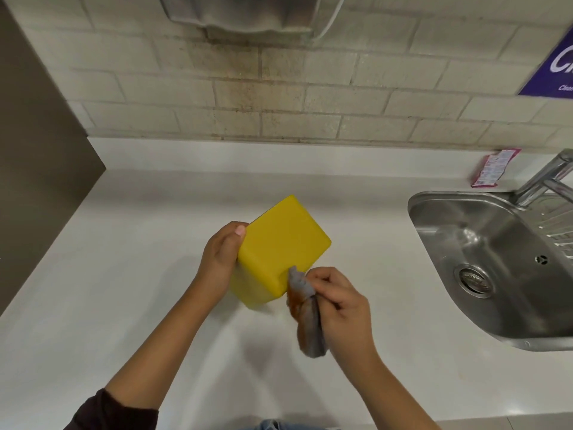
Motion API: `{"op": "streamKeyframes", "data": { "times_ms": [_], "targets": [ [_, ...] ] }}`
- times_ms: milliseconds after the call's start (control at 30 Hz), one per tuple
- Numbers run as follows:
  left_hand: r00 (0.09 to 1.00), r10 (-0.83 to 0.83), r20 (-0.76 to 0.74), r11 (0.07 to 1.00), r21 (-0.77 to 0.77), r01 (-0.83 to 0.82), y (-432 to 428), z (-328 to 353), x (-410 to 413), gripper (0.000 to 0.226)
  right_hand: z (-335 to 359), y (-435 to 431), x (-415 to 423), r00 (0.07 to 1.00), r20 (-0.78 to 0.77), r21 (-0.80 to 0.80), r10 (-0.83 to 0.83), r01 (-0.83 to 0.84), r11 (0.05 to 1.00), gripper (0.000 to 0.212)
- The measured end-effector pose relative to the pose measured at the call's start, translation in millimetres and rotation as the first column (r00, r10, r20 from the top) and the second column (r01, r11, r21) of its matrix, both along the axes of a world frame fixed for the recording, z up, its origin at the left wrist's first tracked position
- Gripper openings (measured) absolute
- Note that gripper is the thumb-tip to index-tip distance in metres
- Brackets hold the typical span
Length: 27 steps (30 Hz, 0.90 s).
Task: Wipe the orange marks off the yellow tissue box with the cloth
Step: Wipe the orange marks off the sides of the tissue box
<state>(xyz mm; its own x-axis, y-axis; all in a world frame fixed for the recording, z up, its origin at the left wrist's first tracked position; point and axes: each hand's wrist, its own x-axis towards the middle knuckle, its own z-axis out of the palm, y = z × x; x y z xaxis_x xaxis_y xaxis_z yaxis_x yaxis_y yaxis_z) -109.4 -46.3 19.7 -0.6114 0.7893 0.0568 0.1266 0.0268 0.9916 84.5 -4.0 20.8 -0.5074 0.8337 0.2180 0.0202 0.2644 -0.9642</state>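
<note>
The yellow tissue box [283, 243] is tilted on the white counter [124, 274], one plain face turned up toward me. My left hand [220, 259] grips its left side, thumb at the upper left corner. My right hand [341, 308] holds a bunched grey cloth [305, 311] stained orange-brown. The cloth's tip touches the box's near right edge. No orange marks show on the faces I can see; the box's lower sides are hidden.
A steel sink [496, 262] with a tap [545, 178] sits to the right. A pink sachet [493, 167] lies at the back by the brick wall. A dark panel [37, 150] bounds the left. A hand dryer [242, 13] hangs above.
</note>
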Motion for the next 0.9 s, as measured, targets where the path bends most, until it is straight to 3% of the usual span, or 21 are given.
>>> {"op": "streamKeyframes", "data": {
  "times_ms": [100, 167, 267, 433, 600, 700, 900],
  "targets": [
    [0.983, 0.133, 0.13, 0.99, -0.056, -0.127, 4, 0, -7, 0.031, 5, 0, 1, 0.989, -0.011, -0.187, 0.149, -0.149, 0.971, 0.048],
    [0.928, 0.229, 0.295, 0.973, -0.078, -0.216, 5, 0, -12, 0.032, 12, 6, 1, 0.989, -0.11, -0.408, 0.096, -0.133, 0.903, 0.048],
    [0.861, 0.176, 0.478, 0.972, 0.052, -0.228, -1, -2, -21, 0.047, 24, 22, 7, 0.956, -0.289, -0.583, -0.051, -0.134, 0.801, 0.039],
    [0.738, 0.04, 0.674, 0.969, 0.153, -0.192, -4, -1, -27, 0.047, 40, 47, 21, 0.915, -0.37, -0.573, -0.161, -0.089, 0.815, 0.031],
    [0.664, -0.024, 0.747, 0.955, 0.212, -0.205, 0, -6, -19, 0.05, 40, 54, 27, 0.879, -0.268, -0.65, -0.396, 0.139, 0.747, 0.026],
    [0.645, -0.046, 0.763, 0.949, 0.236, -0.21, 1, -7, -18, 0.05, 40, 54, 31, 0.859, -0.266, -0.713, -0.437, 0.13, 0.689, 0.025],
    [0.667, -0.022, 0.745, 0.95, 0.223, -0.217, 0, -3, -18, 0.051, 34, 57, 31, 0.841, -0.26, -0.737, -0.474, 0.144, 0.66, 0.026]
  ]
}}
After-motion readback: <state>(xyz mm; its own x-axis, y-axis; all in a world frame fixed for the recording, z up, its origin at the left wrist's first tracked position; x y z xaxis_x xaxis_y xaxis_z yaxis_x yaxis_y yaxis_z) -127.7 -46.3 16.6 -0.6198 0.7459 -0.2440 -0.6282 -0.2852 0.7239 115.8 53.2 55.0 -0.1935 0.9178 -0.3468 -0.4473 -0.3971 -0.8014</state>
